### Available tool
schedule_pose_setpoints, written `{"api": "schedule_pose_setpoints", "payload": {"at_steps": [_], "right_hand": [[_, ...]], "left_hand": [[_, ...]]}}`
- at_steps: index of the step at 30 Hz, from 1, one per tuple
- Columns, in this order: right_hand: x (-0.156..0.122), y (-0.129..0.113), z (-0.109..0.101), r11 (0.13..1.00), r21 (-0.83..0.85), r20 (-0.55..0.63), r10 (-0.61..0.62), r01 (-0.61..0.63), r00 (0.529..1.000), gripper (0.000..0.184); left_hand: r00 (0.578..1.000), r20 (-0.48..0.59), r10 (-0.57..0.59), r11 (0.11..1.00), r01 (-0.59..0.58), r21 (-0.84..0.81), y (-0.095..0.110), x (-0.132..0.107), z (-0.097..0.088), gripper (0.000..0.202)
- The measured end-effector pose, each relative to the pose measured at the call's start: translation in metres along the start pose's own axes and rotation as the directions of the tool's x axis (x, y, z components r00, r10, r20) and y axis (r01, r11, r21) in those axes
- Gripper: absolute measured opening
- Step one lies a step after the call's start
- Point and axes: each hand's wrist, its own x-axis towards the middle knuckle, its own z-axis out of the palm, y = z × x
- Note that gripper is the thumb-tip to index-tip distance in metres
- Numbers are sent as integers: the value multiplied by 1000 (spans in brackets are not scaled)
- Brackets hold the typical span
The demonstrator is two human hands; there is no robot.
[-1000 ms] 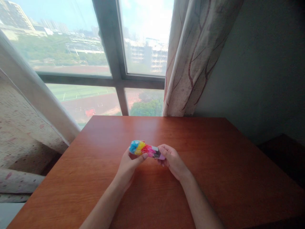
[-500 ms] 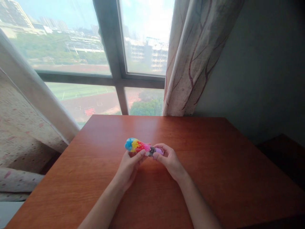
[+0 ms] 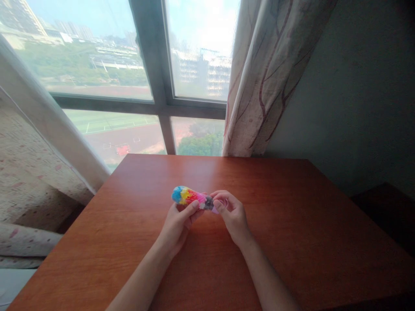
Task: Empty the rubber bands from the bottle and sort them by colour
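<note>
Above the wooden table I hold a small clear bottle (image 3: 189,196), lying nearly level. It is packed with tiny coloured pieces in bands of blue, yellow, red, pink and black; their exact kind is too small to make out. My left hand (image 3: 178,220) is closed around its middle from below, thumb on the near side. At the bottle's right end is a lilac cap (image 3: 215,210), gripped between the thumb and fingers of my right hand (image 3: 233,216). Those fingers partly cover the cap, so whether it is loose cannot be told.
The brown wooden table (image 3: 275,259) spreads under both arms, its far edge close to the window (image 3: 165,108). Patterned curtains hang at the left (image 3: 32,151) and right (image 3: 259,86). A dark piece of furniture (image 3: 385,211) stands beyond the table's right edge.
My right hand has shifted slightly right and its fingers have turned around the cap, covering more of it. The left hand keeps its hold on the bottle, and the view has moved a little.
</note>
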Motion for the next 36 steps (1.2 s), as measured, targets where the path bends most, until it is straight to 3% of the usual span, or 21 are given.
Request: {"api": "schedule_pose_setpoints", "payload": {"at_steps": [3, 7, 11, 17, 20, 23, 26, 28, 31, 36], "right_hand": [[0, 2, -1, 1000, -21, -57, 5, -6, 998, 17], [0, 4, 1, 996, -20, -14, 81, -81, 997, 37], [0, 4, 1, 984, 3, 8, 179, -179, 984, 40], [2, 8, -5, 983, 97, -62, 161, -154, 985, 39], [7, 16, -6, 968, 159, -61, 204, -193, 977, 36], [23, 30, 1, 982, 17, -3, 189, -189, 982, 36], [50, 46, 21, 958, -279, 92, 96, -67, 991, 46], [72, 55, 44, 826, -554, 213, 19, 105, 977, 40], [103, 65, 86, 761, -607, 335, -15, 228, 942, 30], [137, 77, 151, 651, -645, 524, -4, 400, 852, 34]], "left_hand": [[1000, 6, -2, 1000, 2, -4, 0, 0, 1, 39], [1000, -14, 21, 999, -22, -36, 2, 1, 0, 37], [999, -40, 34, 997, -36, -61, 4, 2, -2, 36], [984, -138, 109, 986, -125, -113, 8, 4, -5, 32], [970, -183, 159, 972, -187, -144, 17, 9, -14, 26], [951, -225, 211, 956, -249, -155, 37, 16, -32, 19], [932, -263, 249, 948, -290, -130, 66, 20, -59, 16], [922, -284, 262, 948, -301, -104, 84, 20, -78, 16], [906, -316, 281, 945, -320, -76, 103, 17, -101, 15], [906, -316, 282, 948, -314, -52, 111, 13, -122, 17]]}}
